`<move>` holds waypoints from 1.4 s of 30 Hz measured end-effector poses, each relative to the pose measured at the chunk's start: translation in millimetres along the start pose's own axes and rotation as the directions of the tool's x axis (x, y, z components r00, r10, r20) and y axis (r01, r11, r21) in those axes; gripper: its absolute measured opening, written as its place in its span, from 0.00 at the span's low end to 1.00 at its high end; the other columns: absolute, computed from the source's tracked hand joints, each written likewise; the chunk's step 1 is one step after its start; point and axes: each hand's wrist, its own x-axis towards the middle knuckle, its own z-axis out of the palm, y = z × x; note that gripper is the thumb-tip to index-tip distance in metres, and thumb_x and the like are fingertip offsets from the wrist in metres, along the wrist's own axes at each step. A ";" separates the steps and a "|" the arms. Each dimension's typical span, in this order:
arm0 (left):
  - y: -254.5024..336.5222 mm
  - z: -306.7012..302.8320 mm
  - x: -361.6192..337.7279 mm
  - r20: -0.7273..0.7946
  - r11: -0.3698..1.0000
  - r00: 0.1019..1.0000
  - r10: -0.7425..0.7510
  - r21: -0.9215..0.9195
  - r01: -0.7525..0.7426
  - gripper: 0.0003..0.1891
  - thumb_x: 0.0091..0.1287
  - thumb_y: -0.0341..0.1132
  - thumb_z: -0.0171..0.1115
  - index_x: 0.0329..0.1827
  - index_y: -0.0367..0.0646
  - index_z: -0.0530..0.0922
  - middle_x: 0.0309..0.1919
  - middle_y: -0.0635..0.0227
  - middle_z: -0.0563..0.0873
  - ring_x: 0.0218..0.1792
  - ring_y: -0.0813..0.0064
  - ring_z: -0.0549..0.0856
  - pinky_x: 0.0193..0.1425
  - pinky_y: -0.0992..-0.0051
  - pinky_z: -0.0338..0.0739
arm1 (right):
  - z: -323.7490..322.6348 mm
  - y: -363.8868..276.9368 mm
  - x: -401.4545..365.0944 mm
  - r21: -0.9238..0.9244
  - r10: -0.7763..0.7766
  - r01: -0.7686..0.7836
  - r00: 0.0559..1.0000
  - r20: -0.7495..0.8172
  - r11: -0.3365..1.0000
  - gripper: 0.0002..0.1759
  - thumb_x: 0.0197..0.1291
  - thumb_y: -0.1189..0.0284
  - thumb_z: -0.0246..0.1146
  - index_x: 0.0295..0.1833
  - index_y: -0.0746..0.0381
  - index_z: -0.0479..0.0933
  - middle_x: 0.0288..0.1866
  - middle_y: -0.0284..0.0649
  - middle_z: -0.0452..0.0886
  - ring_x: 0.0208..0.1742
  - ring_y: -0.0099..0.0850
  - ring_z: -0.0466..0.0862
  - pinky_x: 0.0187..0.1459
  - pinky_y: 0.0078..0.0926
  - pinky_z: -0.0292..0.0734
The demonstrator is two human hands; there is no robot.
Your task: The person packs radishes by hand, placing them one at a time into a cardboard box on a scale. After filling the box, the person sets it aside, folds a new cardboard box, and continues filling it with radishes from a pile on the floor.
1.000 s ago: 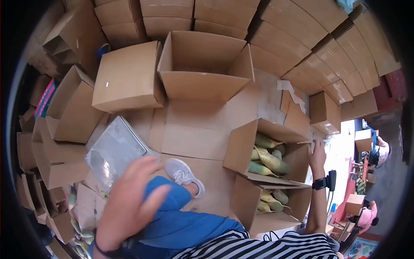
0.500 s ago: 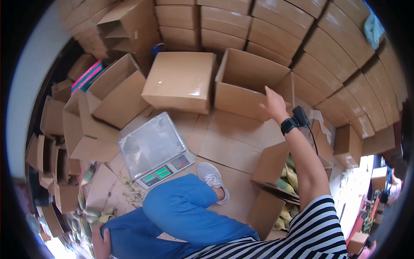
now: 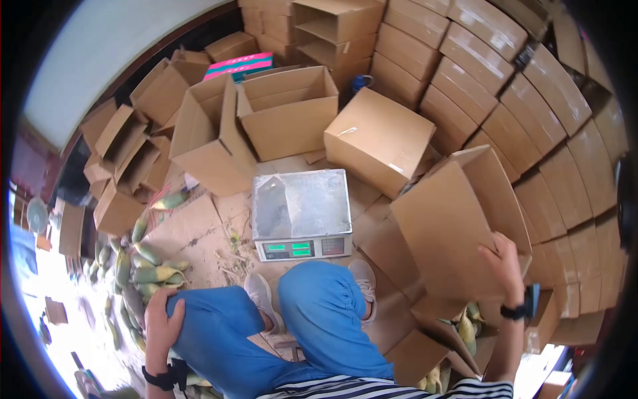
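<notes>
My right hand (image 3: 503,267) grips the near rim of an open cardboard box (image 3: 442,233), with the fingers over the edge. The box is tilted and partly raised at the right, its opening toward the stacked cartons. My left hand (image 3: 163,319) lies on my left knee with the fingers apart and holds nothing. A digital scale (image 3: 302,203) with a bare metal plate and lit green display stands on the floor in front of my feet. Below the tilted box, another open box (image 3: 458,339) holds green and yellowish vegetables that look like corn in husks.
A closed carton (image 3: 380,133) stands behind the scale. Two open boxes (image 3: 289,123) are at the back left. Loose green vegetables (image 3: 133,272) are heaped on the left floor. Stacked cartons (image 3: 465,86) form a wall at the back and right.
My view has turned left. My right hand has taken hold of the open box, which has moved from beside the closed carton toward me and tilted. My left hand still rests on my leg.
</notes>
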 end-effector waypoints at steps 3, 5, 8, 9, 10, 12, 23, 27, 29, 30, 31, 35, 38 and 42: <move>-4.9 -0.5 -3.6 -0.022 1.000 1.000 -0.014 -0.004 0.014 0.13 0.62 0.35 0.65 0.46 0.37 0.79 0.40 0.53 0.85 0.44 0.51 0.84 0.51 0.62 0.77 | -38.8 -85.8 -1.6 0.095 -0.020 0.009 0.992 0.123 0.995 0.14 0.53 0.75 0.68 0.45 0.68 0.79 0.35 0.50 0.77 0.36 0.49 0.77 0.39 0.36 0.74; -8.4 -0.7 -4.5 -0.034 1.000 0.999 0.004 0.001 -0.003 0.14 0.61 0.37 0.66 0.46 0.38 0.80 0.41 0.52 0.85 0.44 0.51 0.84 0.51 0.62 0.77 | -31.4 -116.3 4.8 0.086 -0.101 0.089 0.983 0.152 0.992 0.13 0.52 0.75 0.69 0.43 0.68 0.79 0.34 0.48 0.76 0.34 0.48 0.76 0.38 0.35 0.73; -8.5 -2.1 -9.2 -0.054 1.000 0.998 -0.014 -0.024 0.012 0.15 0.61 0.39 0.66 0.46 0.39 0.80 0.41 0.53 0.85 0.45 0.51 0.84 0.51 0.62 0.77 | 7.7 -162.3 32.6 0.027 -0.314 0.313 0.943 0.113 0.949 0.11 0.54 0.73 0.69 0.40 0.67 0.78 0.34 0.47 0.74 0.34 0.46 0.77 0.37 0.38 0.74; -10.1 -1.5 -10.0 -0.060 0.999 0.998 0.001 -0.036 -0.003 0.15 0.62 0.39 0.66 0.45 0.39 0.80 0.41 0.53 0.85 0.45 0.51 0.84 0.51 0.62 0.77 | 26.1 -175.9 48.0 0.018 -0.399 0.400 0.910 0.109 0.917 0.10 0.54 0.72 0.69 0.38 0.66 0.78 0.33 0.47 0.74 0.35 0.46 0.78 0.37 0.39 0.74; -11.2 -1.6 -11.3 -0.056 0.999 0.998 -0.005 -0.044 0.003 0.15 0.61 0.40 0.66 0.45 0.38 0.80 0.41 0.53 0.85 0.45 0.51 0.84 0.52 0.62 0.78 | 45.4 -186.5 64.0 0.004 -0.479 0.482 0.871 0.106 0.876 0.10 0.56 0.70 0.68 0.39 0.65 0.78 0.33 0.47 0.74 0.37 0.46 0.79 0.37 0.40 0.75; -17.8 -2.2 -14.1 -0.064 0.998 0.998 0.017 -0.053 -0.020 0.16 0.61 0.40 0.66 0.45 0.38 0.80 0.41 0.53 0.85 0.45 0.51 0.84 0.52 0.62 0.78 | 82.9 -207.2 93.7 -0.009 -0.604 0.609 0.789 0.112 0.793 0.11 0.58 0.67 0.66 0.39 0.63 0.78 0.34 0.46 0.75 0.40 0.46 0.80 0.39 0.41 0.77; -27.7 -16.3 -14.8 0.014 0.993 1.000 -0.015 -0.114 0.016 0.17 0.62 0.40 0.67 0.46 0.35 0.79 0.41 0.51 0.85 0.45 0.54 0.85 0.53 0.66 0.77 | 227.1 -249.5 125.4 -0.094 -0.692 0.723 0.685 0.228 0.685 0.17 0.58 0.62 0.67 0.50 0.56 0.78 0.42 0.39 0.77 0.49 0.41 0.80 0.49 0.38 0.77; -47.6 -8.8 -14.5 -0.027 0.989 0.999 0.032 -0.146 -0.036 0.18 0.62 0.41 0.67 0.45 0.35 0.79 0.41 0.51 0.85 0.45 0.52 0.84 0.52 0.65 0.77 | 149.1 -288.7 88.1 0.014 -0.660 0.662 0.746 0.090 0.750 0.34 0.57 0.65 0.69 0.70 0.58 0.69 0.65 0.48 0.73 0.65 0.46 0.73 0.65 0.38 0.71; -53.8 -8.0 -15.4 -0.042 0.985 0.998 0.043 -0.166 -0.049 0.18 0.62 0.41 0.67 0.46 0.35 0.79 0.42 0.50 0.84 0.46 0.52 0.84 0.52 0.64 0.78 | 150.0 -284.5 60.2 0.062 -0.619 0.619 0.785 -0.022 0.783 0.36 0.58 0.62 0.68 0.71 0.60 0.68 0.68 0.52 0.70 0.68 0.49 0.71 0.67 0.40 0.68; -57.0 -6.8 -15.9 -0.045 0.983 0.998 0.042 -0.174 -0.049 0.18 0.62 0.41 0.67 0.46 0.35 0.79 0.42 0.50 0.84 0.46 0.52 0.84 0.52 0.64 0.78 | 151.8 -280.9 39.4 0.123 -0.561 0.577 0.816 -0.141 0.808 0.38 0.59 0.59 0.68 0.72 0.62 0.66 0.70 0.55 0.68 0.71 0.51 0.68 0.70 0.42 0.66; -59.4 -5.2 -16.1 -0.072 0.985 0.996 0.054 -0.160 -0.065 0.19 0.62 0.43 0.67 0.45 0.35 0.79 0.41 0.51 0.84 0.45 0.50 0.84 0.51 0.62 0.78 | 163.2 -273.7 1.9 0.189 -0.522 0.504 0.851 0.059 0.843 0.39 0.60 0.57 0.67 0.73 0.62 0.65 0.71 0.57 0.66 0.72 0.51 0.68 0.70 0.42 0.65; -58.1 -10.7 -20.6 -0.029 0.987 0.999 0.037 -0.154 -0.041 0.20 0.61 0.43 0.68 0.46 0.35 0.79 0.45 0.49 0.83 0.48 0.47 0.82 0.53 0.59 0.77 | 117.6 -271.5 -28.8 0.124 -0.280 0.262 0.725 0.629 0.957 0.36 0.62 0.62 0.67 0.72 0.64 0.66 0.74 0.55 0.65 0.70 0.49 0.71 0.69 0.41 0.67; -49.4 -31.6 -26.6 -0.242 0.955 0.930 0.275 -0.044 -0.294 0.20 0.59 0.39 0.69 0.50 0.36 0.80 0.52 0.50 0.82 0.56 0.49 0.80 0.61 0.61 0.75 | 31.0 -309.9 -9.5 0.096 -0.504 0.497 0.824 0.260 0.862 0.22 0.57 0.69 0.69 0.57 0.63 0.77 0.62 0.51 0.78 0.65 0.50 0.76 0.66 0.42 0.70; 23.0 -147.0 -82.2 -0.631 0.911 0.717 0.296 -0.038 -0.411 0.24 0.64 0.29 0.58 0.65 0.37 0.73 0.67 0.52 0.75 0.71 0.56 0.70 0.76 0.56 0.59 | -79.0 -367.4 -28.6 -0.103 -0.683 0.770 0.485 -0.546 0.629 0.28 0.61 0.56 0.60 0.53 0.71 0.76 0.49 0.52 0.81 0.50 0.40 0.80 0.52 0.36 0.77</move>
